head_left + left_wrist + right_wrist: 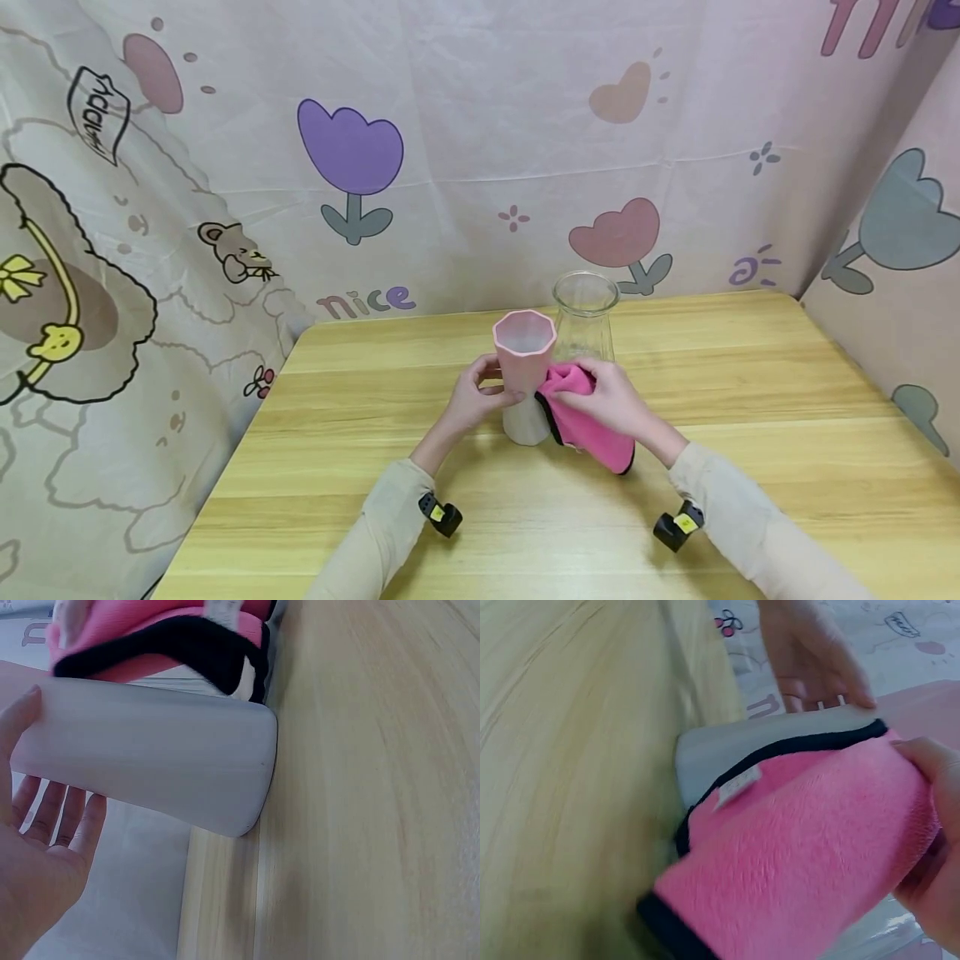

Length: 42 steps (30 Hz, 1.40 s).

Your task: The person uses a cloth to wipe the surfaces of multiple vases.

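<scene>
A tall vase [526, 371], pink at the top and fading to whitish below, stands upright on the table. My left hand [480, 389] grips its side, thumb at the front and fingers round the far side, as the left wrist view also shows on the vase's pale lower body [172, 750]. Bunched in my right hand [603, 396] is a pink cloth [592, 429] with black edging, its upper part against the vase's right side. A white label [739, 787] shows on the cloth in the right wrist view.
Behind the cloth and my right hand stands a clear glass vase [585, 321], its lower part hidden. The wooden table [360, 400] reaches back to a printed curtain [465, 167], which also hangs at both sides. Each wrist wears a small black camera [678, 525].
</scene>
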Motion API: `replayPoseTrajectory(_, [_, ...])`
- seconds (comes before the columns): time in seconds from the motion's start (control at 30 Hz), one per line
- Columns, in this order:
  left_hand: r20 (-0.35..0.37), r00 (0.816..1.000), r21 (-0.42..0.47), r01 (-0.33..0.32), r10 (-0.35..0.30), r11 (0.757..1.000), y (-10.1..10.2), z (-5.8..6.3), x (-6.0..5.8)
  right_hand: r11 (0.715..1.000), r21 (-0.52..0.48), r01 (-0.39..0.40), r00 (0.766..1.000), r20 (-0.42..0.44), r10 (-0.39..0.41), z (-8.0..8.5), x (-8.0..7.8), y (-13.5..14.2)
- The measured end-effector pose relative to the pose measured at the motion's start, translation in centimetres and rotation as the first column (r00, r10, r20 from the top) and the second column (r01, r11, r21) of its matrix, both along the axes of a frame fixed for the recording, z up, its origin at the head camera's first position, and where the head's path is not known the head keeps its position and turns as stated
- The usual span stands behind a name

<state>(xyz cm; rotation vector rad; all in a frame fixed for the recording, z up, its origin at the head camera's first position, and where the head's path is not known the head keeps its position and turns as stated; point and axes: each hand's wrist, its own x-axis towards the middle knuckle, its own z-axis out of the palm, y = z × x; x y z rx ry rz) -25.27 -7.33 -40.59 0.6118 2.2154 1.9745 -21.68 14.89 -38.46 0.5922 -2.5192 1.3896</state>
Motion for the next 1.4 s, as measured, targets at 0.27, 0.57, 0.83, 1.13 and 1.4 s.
replayPoseTrajectory(0.27, [0.003,1.000,-0.010,0.002,-0.002,1.000,0.1,1.6,1.1,0.990,-0.127,0.056,0.998,0.046,-0.050,3.7,1.8,-0.3])
replayPoseTrajectory(0.57, [0.030,1.000,-0.033,0.005,-0.004,0.999,0.1,1.9,1.2,0.980,-0.178,0.089,0.995,0.063,-0.079,1.4,0.8,2.4])
replayPoseTrajectory(0.83, [0.022,1.000,-0.016,-0.011,0.011,1.000,-0.6,0.3,0.1,0.978,-0.148,0.149,0.989,0.034,-0.146,0.9,1.5,5.0])
replayPoseTrajectory(1.13, [-0.062,0.992,-0.045,-0.111,0.108,0.993,-3.5,-0.2,-0.4,0.973,-0.080,0.214,0.977,0.010,-0.214,0.9,2.5,7.6])
replayPoseTrajectory(1.4, [-0.034,0.983,-0.156,-0.184,0.181,0.971,-5.6,1.8,1.1,0.962,0.019,0.272,0.962,0.018,-0.273,1.0,3.0,10.0])
